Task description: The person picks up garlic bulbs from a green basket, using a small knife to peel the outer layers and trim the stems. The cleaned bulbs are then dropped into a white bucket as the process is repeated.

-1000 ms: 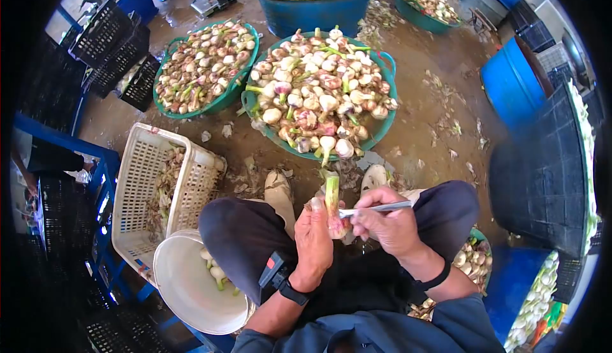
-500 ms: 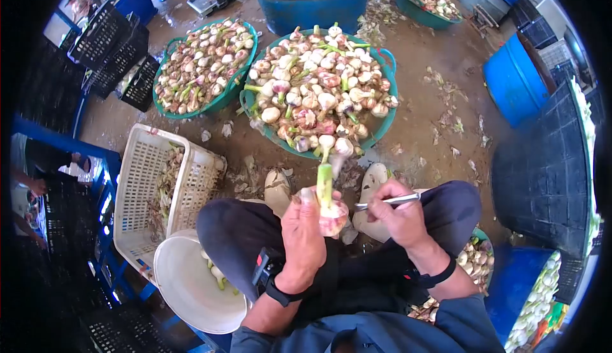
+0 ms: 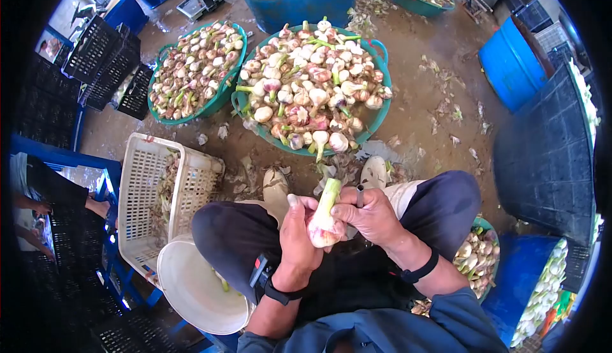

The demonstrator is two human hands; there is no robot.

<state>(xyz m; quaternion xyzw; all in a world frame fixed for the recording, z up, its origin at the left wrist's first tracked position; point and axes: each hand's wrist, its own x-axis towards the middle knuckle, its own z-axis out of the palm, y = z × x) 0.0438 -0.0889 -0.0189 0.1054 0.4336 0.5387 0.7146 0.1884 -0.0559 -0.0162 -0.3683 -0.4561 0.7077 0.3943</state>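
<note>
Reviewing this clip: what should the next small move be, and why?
Probably peel a little reddish outer skin with the right hand: it appears to touch the garlic bulb near the stem, while the left hand holds the bulb's other side.

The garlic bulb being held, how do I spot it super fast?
Find the big green tub of heaped garlic in the upper middle. Below it, the left hand and right hand meet at one garlic bulb, its pale green stem pointing up. Unlike the bulbs crowded together in the tub, this one is held on its own.
</note>
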